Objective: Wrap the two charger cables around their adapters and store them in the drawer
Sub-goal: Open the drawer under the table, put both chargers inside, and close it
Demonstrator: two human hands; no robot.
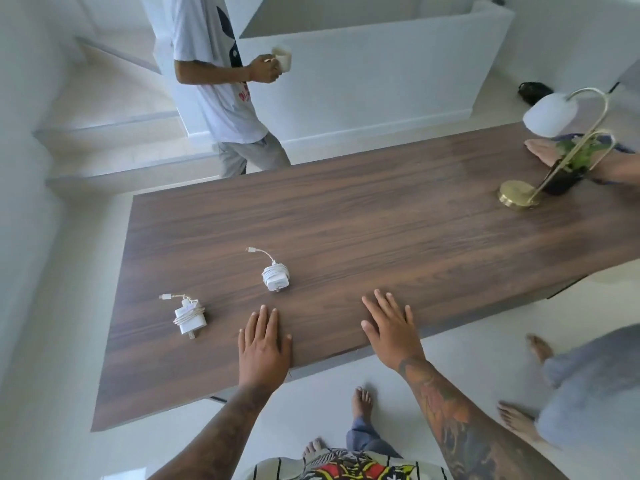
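1. Hands: left hand [264, 344] lies flat, palm down, on the table [381, 230] near its lower edge, fingers straight and close together, holding nothing.
2. Right hand [391, 329] also lies flat, palm down, right of the left one, fingers spread, thumb out to the left, holding nothing. The two hands are apart and touch neither charger.
3. First charger [189, 317]: white block in the lower left of the frame, cable wound around its body, prongs toward the lower edge of the table, short cable tail with plug sticking out to the upper left. It sits well left of the left hand.
4. Second charger [275, 277]: white, cable wound around it, lying just above the left hand's fingertips toward frame centre. A short loop of cable with the plug runs off to the upper left.
5. Both chargers rest on the bare wood top, apart from each other.
6. Upper right of the frame: brass lamp [554, 147] with a white shade stands on the table, with a small plant [575, 164] in a dark pot just behind it.
7. Top centre: another person [221, 84] in a white shirt stands beyond the far edge of the table, holding a cup [282, 57].
8. Right edge: bare feet [519, 420] of another person are on the floor.
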